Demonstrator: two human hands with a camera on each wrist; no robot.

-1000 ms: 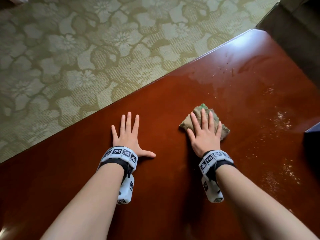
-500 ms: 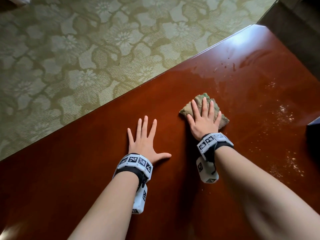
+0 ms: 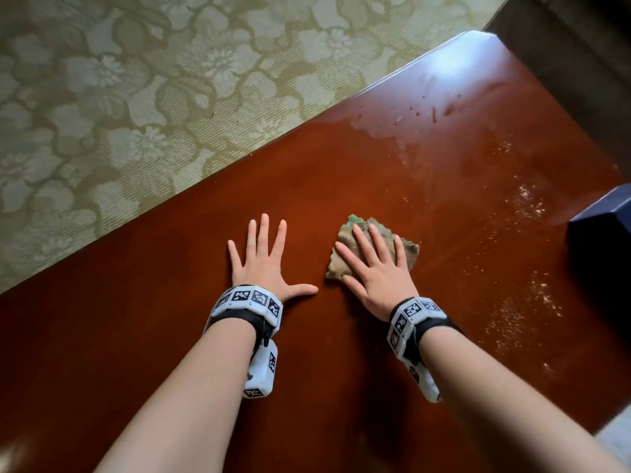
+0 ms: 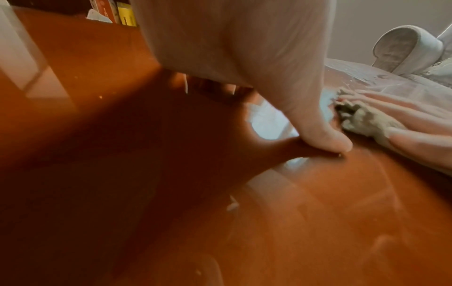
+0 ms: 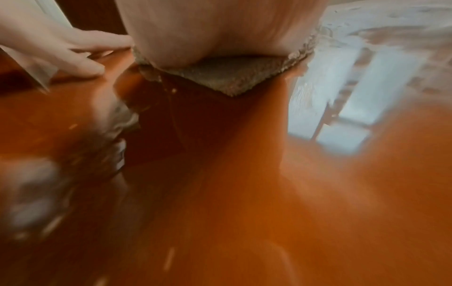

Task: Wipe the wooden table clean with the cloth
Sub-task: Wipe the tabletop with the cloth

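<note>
A glossy reddish-brown wooden table (image 3: pixel 341 186) fills the lower head view. A crumpled tan cloth with a green patch (image 3: pixel 408 249) lies on it right of centre. My right hand (image 3: pixel 374 262) presses flat on the cloth with straight, spread fingers. My left hand (image 3: pixel 264 257) lies flat on the bare wood just left of it, fingers spread, holding nothing. The right wrist view shows my palm (image 5: pixel 215 29) on the cloth (image 5: pixel 227 75). In the left wrist view my thumb (image 4: pixel 320 135) touches the wood beside the cloth (image 4: pixel 364 122).
Pale crumbs and dust (image 3: pixel 532 274) are scattered over the table's right part, with dark specks and a wet smear (image 3: pixel 433 110) near the far corner. A dark blue box (image 3: pixel 604 240) stands at the right edge. Patterned green carpet (image 3: pixel 136 97) lies beyond the table's left edge.
My right hand pushed the cloth away, then pulled it back toward me and slightly right. My left hand stays flat on the wood beside it.
</note>
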